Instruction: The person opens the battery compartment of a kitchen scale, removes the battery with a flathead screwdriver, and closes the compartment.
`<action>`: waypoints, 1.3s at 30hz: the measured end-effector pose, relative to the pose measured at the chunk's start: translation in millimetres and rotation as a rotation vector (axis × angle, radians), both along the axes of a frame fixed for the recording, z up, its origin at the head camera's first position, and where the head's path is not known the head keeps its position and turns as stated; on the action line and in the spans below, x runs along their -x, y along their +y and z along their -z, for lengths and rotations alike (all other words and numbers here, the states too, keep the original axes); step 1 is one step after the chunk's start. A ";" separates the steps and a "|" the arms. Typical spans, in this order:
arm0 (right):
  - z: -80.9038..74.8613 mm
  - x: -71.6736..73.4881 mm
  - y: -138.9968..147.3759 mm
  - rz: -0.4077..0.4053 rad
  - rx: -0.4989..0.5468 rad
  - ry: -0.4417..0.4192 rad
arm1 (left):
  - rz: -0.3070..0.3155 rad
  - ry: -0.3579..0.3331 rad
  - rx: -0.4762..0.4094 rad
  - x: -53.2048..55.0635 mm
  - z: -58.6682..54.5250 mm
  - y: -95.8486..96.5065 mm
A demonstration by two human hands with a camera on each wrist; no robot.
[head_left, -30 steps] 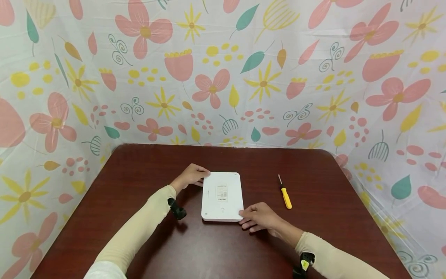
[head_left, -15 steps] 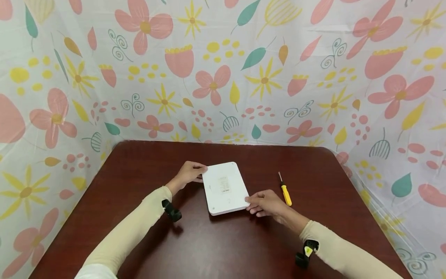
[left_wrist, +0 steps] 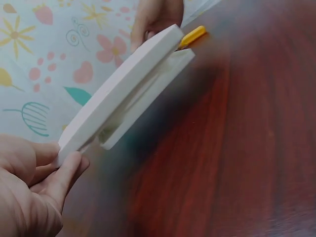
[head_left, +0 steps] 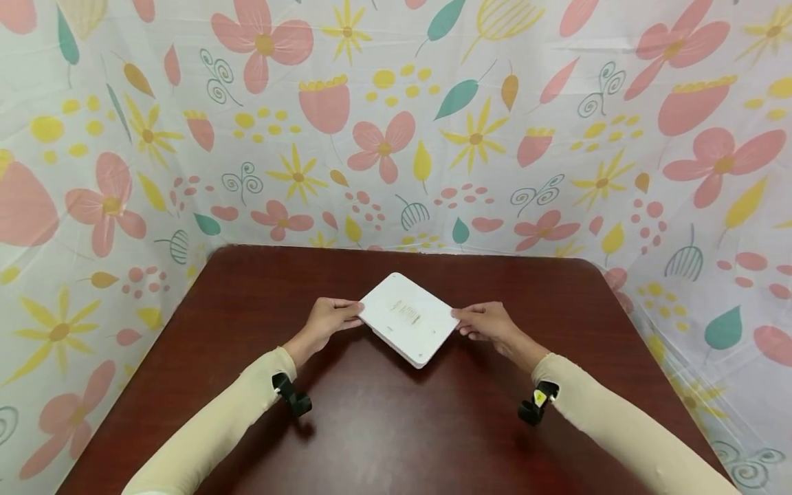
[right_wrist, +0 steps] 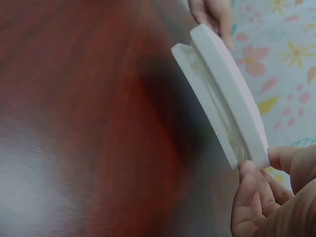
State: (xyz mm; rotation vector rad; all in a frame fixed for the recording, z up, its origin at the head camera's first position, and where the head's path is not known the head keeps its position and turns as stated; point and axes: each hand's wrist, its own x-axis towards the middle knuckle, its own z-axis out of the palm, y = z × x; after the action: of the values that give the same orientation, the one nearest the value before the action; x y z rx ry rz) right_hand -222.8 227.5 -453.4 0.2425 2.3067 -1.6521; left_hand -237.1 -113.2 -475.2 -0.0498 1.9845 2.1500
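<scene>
A flat white device (head_left: 410, 320) with rounded corners and a printed label is held up at two opposite corners, its labelled face up. My left hand (head_left: 326, 320) pinches its left corner between thumb and fingers. At the right corner, my right hand (head_left: 495, 326) pinches it the same way. Both wrist views show a second thinner white layer (right_wrist: 205, 106) under the thicker body, with a narrow gap between. Behind my right hand, the screwdriver is hidden in the head view; its yellow handle (left_wrist: 195, 35) shows in the left wrist view.
A dark reddish-brown table (head_left: 396, 426) lies below, with rounded back corners. Flower-patterned cloth (head_left: 396, 124) hangs round its back and sides. Each beige sleeve has a black wrist mount, at the left (head_left: 292, 395) and the right (head_left: 537, 404).
The device has turned anticlockwise from upright to a diamond position and moved farther back. My right hand has moved up and right, now covering the screwdriver; my left has shifted slightly left.
</scene>
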 end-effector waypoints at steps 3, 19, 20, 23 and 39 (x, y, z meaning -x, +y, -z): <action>0.1 14.1 0.8 0.030 -0.016 0.016 | -0.017 -0.020 -0.046 -5.7 4.1 2.4; 14.1 77.3 -11.3 0.114 -0.101 -0.004 | 0.013 -0.071 -0.122 -30.9 18.8 20.5; 15.3 78.6 -12.5 0.113 -0.102 -0.002 | 0.013 -0.072 -0.118 -31.1 20.2 20.1; 19.2 80.7 -15.9 0.099 -0.098 0.006 | 0.004 -0.074 -0.101 -30.8 23.8 18.0; 31.7 80.4 -21.3 0.044 -0.186 0.091 | 0.090 -0.144 -0.089 -23.7 30.5 4.3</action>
State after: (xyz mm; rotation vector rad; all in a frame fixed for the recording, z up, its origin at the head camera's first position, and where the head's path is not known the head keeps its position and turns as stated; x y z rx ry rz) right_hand -303.2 206.3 -485.2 0.2640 2.5438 -1.4975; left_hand -213.4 -109.0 -505.7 -0.0971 1.7764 2.1116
